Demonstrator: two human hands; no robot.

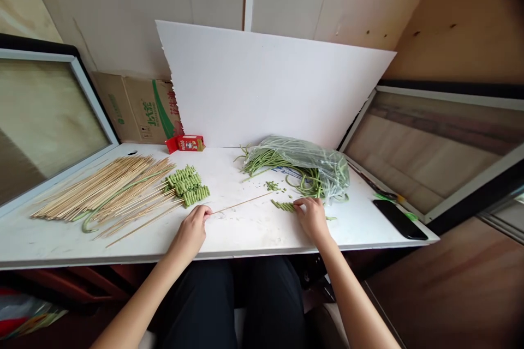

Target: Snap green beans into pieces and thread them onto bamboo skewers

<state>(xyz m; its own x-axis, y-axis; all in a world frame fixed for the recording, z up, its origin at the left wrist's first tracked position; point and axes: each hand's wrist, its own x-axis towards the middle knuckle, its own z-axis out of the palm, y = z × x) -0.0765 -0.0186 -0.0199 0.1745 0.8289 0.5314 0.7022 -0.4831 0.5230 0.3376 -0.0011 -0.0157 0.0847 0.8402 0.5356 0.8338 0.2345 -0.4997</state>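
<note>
My left hand (195,224) pinches a thin bamboo skewer (241,204) near one end. The skewer's other end slants up and to the right over the table. My right hand (311,217) has its fingers closed at the right end of a short row of cut green bean pieces (282,205). Its fingertips partly hide that end of the row. Small bean scraps (272,186) lie just behind. To the left are skewers threaded with bean pieces (186,184), beside a large pile of bare bamboo skewers (98,188) with a long bean across it.
A clear plastic bag of long green beans (303,161) lies behind my right hand. A black phone (399,219) rests at the right edge, near scissors (385,193). At the back are a small red box (190,143), a cardboard carton (139,109) and an upright white board (270,87).
</note>
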